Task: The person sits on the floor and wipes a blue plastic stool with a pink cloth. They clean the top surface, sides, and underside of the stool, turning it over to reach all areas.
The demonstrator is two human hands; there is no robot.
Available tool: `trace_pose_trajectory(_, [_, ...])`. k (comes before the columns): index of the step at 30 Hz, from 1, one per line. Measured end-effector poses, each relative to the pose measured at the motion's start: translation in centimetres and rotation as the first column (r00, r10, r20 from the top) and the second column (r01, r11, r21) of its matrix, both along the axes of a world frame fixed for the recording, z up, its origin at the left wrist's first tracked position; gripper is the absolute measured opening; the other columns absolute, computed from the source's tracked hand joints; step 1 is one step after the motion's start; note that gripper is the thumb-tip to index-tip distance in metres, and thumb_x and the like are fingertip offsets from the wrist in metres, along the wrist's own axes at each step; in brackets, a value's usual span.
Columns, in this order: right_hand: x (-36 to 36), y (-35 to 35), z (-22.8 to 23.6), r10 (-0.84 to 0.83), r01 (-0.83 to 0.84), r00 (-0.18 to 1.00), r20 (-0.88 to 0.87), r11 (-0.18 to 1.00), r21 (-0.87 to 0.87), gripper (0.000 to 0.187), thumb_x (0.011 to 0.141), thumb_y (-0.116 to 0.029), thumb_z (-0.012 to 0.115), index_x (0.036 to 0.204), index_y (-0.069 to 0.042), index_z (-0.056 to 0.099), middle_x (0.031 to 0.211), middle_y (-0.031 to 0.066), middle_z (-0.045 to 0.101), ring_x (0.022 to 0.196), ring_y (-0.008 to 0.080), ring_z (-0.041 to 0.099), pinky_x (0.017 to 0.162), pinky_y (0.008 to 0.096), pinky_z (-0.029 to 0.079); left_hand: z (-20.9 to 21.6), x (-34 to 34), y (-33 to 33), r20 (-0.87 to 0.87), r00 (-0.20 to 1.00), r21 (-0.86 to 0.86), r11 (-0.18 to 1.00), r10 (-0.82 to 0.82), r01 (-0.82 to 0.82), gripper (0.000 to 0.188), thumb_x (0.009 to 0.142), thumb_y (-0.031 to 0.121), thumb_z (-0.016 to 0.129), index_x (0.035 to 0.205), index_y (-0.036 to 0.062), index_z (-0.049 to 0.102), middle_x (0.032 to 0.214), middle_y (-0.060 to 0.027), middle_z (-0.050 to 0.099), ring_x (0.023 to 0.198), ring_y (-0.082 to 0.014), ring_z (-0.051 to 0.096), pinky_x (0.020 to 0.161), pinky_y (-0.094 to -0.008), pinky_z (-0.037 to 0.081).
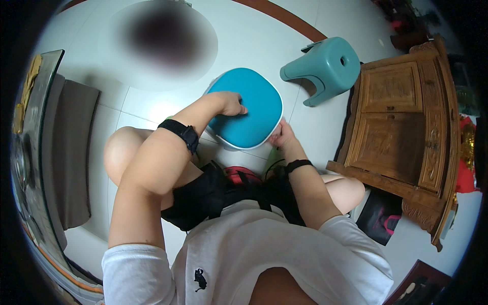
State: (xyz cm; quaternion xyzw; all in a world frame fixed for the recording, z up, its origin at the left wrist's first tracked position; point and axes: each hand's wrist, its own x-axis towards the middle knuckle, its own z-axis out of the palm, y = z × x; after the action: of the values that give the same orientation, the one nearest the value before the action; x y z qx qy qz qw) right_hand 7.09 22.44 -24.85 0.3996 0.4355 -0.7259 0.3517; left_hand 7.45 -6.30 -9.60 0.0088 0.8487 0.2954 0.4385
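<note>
A rounded-square blue top (259,99) with a white rim sits in front of the person, just beyond the knees, above the pale tiled floor (137,104). The left hand (231,104) touches its upper face, fingers partly curled; whether they pinch anything, I cannot tell. The right hand (283,134) is at the rim's right edge, its grip unclear. A teal plastic stool (333,68) stands near, beside a carved wooden cabinet (391,137).

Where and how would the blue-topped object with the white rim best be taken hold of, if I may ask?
Probably by its white rim, from the left and right at once: the blue top is broad, with no handle showing, so opposite edges should balance it. The right hand is at the rim; the left hand is over the top.
</note>
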Motion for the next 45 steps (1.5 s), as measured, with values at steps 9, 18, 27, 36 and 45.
trace_pose_trajectory(9, [-1.4,-7.2,5.5,0.671,0.035,0.357,-0.65,0.686,0.727,0.025,0.082,-0.02,0.07,0.104,-0.009,0.065,0.102,0.0093,0.06,0.089,0.0257,0.061,0.076,0.0409,0.05,-3.2,-0.7,-1.4,-0.226,0.974,-0.168,0.985,-0.003,-0.036,0.062,0.09,0.043,0.058,0.136,0.0028,0.049,0.135,-0.0217,0.054,0.124,-0.0367,0.052,0.103,-0.0428,0.043])
trace_pose_trajectory(18, [4.8,-9.9,8.4,0.93,0.077,-0.167,-0.327,0.343,0.936,0.022,0.07,-0.013,0.068,0.092,-0.015,0.068,0.097,0.0097,0.056,0.095,0.0318,0.056,0.082,0.0404,0.047,-4.3,-1.3,-1.9,-0.161,0.976,-0.215,0.97,-0.146,0.109,0.05,0.088,0.031,0.053,0.128,0.0007,0.055,0.134,-0.0226,0.053,0.123,-0.037,0.052,0.103,-0.0418,0.042])
trace_pose_trajectory(27, [1.0,-5.6,5.6,0.895,0.119,0.29,-0.339,0.318,0.941,0.048,0.08,-0.016,0.063,0.126,-0.008,0.054,0.115,0.0171,0.056,0.107,0.038,0.056,0.089,0.0457,0.047,-3.7,-1.8,-1.3,-0.112,0.98,-0.259,0.957,-0.167,0.133,0.057,0.088,0.036,0.053,0.131,-0.0009,0.053,0.136,-0.027,0.049,0.123,-0.0391,0.051,0.104,-0.043,0.041])
trace_pose_trajectory(36, [0.8,-7.3,6.7,0.943,0.304,0.234,-0.237,0.161,0.939,0.041,0.076,-0.008,0.06,0.117,-0.007,0.063,0.111,0.0182,0.056,0.102,0.0393,0.055,0.089,0.0445,0.046,-1.9,-2.0,1.0,0.075,0.97,-0.383,0.892,-0.229,0.24,0.056,0.084,0.019,0.053,0.138,0.005,0.051,0.154,-0.0302,0.021,0.137,-0.0474,0.032,0.11,-0.047,0.033])
trace_pose_trajectory(45, [-1.0,-11.9,7.8,0.882,0.091,-0.318,-0.349,0.394,0.914,0.039,0.073,0.006,0.056,0.109,-0.004,0.067,0.107,0.0184,0.061,0.101,0.0375,0.058,0.093,0.0431,0.046,-2.8,-0.6,1.4,0.129,0.934,-0.287,0.889,-0.332,0.356,0.066,0.083,0.031,0.06,0.143,0.0084,0.044,0.158,-0.0254,0.009,0.14,-0.0507,0.024,0.111,-0.052,0.03])
